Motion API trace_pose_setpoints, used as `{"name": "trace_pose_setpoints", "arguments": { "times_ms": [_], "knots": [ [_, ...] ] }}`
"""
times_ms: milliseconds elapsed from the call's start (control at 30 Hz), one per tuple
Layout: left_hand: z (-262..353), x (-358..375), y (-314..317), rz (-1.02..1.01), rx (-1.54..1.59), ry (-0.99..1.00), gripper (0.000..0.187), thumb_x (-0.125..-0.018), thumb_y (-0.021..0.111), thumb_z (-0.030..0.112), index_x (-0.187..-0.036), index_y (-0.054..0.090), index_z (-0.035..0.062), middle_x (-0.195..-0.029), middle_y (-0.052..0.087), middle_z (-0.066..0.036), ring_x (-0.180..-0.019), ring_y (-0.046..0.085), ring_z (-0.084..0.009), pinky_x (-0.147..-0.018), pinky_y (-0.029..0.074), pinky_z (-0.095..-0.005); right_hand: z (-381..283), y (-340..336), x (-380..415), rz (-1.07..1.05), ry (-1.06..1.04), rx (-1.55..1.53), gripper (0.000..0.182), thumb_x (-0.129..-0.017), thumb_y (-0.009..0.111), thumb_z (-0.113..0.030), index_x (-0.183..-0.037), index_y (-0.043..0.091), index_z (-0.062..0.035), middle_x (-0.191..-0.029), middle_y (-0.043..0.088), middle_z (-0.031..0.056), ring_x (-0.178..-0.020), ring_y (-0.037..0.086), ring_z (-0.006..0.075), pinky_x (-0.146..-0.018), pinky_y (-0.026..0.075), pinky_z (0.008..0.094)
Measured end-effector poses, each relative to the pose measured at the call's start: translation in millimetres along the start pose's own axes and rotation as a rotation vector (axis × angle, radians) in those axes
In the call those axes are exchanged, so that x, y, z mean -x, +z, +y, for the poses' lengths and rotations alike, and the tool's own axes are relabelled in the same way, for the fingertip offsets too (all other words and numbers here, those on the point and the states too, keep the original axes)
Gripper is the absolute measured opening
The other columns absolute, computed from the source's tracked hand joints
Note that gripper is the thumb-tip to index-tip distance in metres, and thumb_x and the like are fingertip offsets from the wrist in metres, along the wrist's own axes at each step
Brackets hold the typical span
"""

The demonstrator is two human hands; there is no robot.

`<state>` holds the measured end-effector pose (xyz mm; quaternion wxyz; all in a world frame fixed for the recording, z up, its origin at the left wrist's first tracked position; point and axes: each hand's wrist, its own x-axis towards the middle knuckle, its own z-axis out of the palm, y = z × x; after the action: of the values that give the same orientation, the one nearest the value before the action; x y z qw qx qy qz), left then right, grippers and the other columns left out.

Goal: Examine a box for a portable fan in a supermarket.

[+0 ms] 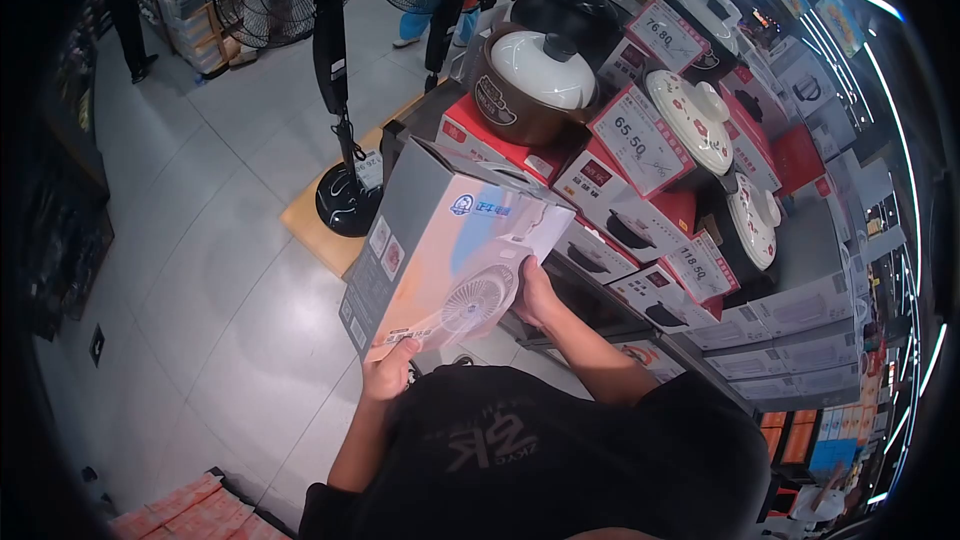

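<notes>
A large cardboard box [452, 250] with a fan printed on its front is held up before my chest, tilted. My left hand [390, 370] grips its lower left corner, the thumb on the printed face. On the right side of the box, my right hand [537, 292] is wrapped round the edge, its fingers partly hidden behind the box. Just beyond the box's top edge stands a brown pot [520, 105] with a white lid on a red box.
Standing fans [335, 70] are on a wooden platform [310, 230] at the upper left. Stacked pot boxes [625, 190] with price signs [640, 140] fill the right. The tiled floor [200, 270] lies left. A person's legs [128, 30] show at the far upper left.
</notes>
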<state>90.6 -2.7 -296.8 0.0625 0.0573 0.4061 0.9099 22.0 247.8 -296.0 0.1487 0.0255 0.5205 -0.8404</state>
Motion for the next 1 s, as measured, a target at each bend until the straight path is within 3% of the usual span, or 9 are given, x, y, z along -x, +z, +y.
{"name": "trace_pose_setpoints", "arguments": {
  "times_ms": [167, 233, 300, 433, 533, 633, 767, 900, 1000],
  "knots": [
    [-4, -12, -48, -0.067, 0.131, 0.105, 0.058, -0.076, 0.057, 0.003, -0.131, 0.040, -0.0034, -0.128, 0.049, -0.015, -0.121, 0.046, -0.0301, -0.103, 0.034, -0.0433, -75, 5, 0, -0.092, -0.365, 0.226, 0.102, -0.069, 0.079, -0.036, -0.145, 0.016, -0.0102, -0.139, 0.032, 0.0126, -0.128, 0.035, 0.0256, -0.105, 0.030, 0.0434],
    [-13, -11, -75, -0.090, 0.101, 0.101, 0.060, -0.075, 0.056, 0.002, -0.132, 0.040, -0.0041, -0.129, 0.049, -0.016, -0.121, 0.046, -0.0305, -0.104, 0.034, -0.0431, -91, -11, -1, -0.345, -0.182, 0.388, 0.101, -0.068, 0.080, -0.032, -0.144, 0.018, -0.0082, -0.139, 0.031, 0.0129, -0.128, 0.034, 0.0255, -0.107, 0.026, 0.0424],
    [-23, -12, -95, -0.120, 0.017, -0.272, 0.066, -0.070, 0.066, 0.002, -0.131, 0.040, -0.0039, -0.127, 0.052, -0.015, -0.119, 0.048, -0.0291, -0.101, 0.037, -0.0409, -97, -15, 5, -0.423, -0.033, 0.820, 0.099, -0.066, 0.082, -0.031, -0.143, 0.023, -0.0059, -0.137, 0.034, 0.0126, -0.128, 0.034, 0.0249, -0.106, 0.027, 0.0398],
    [-47, -20, -96, -0.150, -0.073, -0.230, 0.077, -0.063, 0.073, 0.002, -0.132, 0.040, -0.0012, -0.126, 0.051, -0.013, -0.119, 0.046, -0.0270, -0.100, 0.037, -0.0397, -78, -24, 16, -0.376, 0.075, 0.955, 0.089, -0.062, 0.085, -0.028, -0.132, 0.037, -0.0024, -0.125, 0.048, 0.0123, -0.119, 0.044, 0.0242, -0.101, 0.033, 0.0354],
    [-66, -45, -116, -0.178, -0.202, -0.433, 0.080, -0.063, 0.077, 0.004, -0.133, 0.037, 0.0008, -0.126, 0.051, -0.012, -0.117, 0.047, -0.0258, -0.099, 0.038, -0.0391, -56, -36, 23, -0.215, 0.026, 1.207, 0.082, -0.060, 0.085, -0.029, -0.123, 0.042, 0.0000, -0.116, 0.052, 0.0166, -0.111, 0.050, 0.0277, -0.097, 0.037, 0.0357],
    [-107, -37, -135, 0.078, -0.509, -0.380, 0.078, -0.071, 0.077, 0.011, -0.137, 0.034, 0.0074, -0.125, 0.052, -0.015, -0.115, 0.049, -0.0262, -0.096, 0.041, -0.0380, -5, -66, 29, -0.094, -0.105, 1.371, 0.079, -0.056, 0.083, -0.022, -0.120, 0.042, 0.0005, -0.110, 0.047, 0.0177, -0.107, 0.046, 0.0334, -0.095, 0.038, 0.0392],
    [-137, 35, -190, 0.494, -0.635, -0.712, 0.063, -0.082, 0.069, 0.022, -0.136, 0.038, 0.0109, -0.125, 0.053, -0.015, -0.113, 0.053, -0.0263, -0.092, 0.044, -0.0399, 55, -96, 52, 0.110, -0.045, 1.506, 0.077, -0.056, 0.081, -0.018, -0.120, 0.043, 0.0012, -0.110, 0.046, 0.0178, -0.107, 0.042, 0.0352, -0.094, 0.039, 0.0412],
    [-165, 146, -264, 0.691, -0.840, -0.996, 0.058, -0.077, 0.071, 0.032, -0.125, 0.050, 0.0072, -0.110, 0.061, -0.014, -0.087, 0.058, -0.0202, -0.067, 0.048, -0.0357, 87, -138, 76, 0.377, -0.085, 1.602, 0.077, -0.056, 0.081, -0.014, -0.120, 0.043, 0.0008, -0.110, 0.045, 0.0182, -0.103, 0.042, 0.0366, -0.090, 0.040, 0.0443],
    [-152, 206, -279, 0.739, -0.934, -1.194, 0.055, -0.078, 0.070, 0.032, -0.123, 0.051, 0.0068, -0.105, 0.062, -0.011, -0.080, 0.058, -0.0191, -0.062, 0.047, -0.0358, 85, -159, 82, 0.558, -0.067, 1.650, 0.077, -0.057, 0.081, -0.014, -0.121, 0.041, 0.0024, -0.109, 0.044, 0.0188, -0.102, 0.042, 0.0363, -0.089, 0.039, 0.0439]
  ]
}}
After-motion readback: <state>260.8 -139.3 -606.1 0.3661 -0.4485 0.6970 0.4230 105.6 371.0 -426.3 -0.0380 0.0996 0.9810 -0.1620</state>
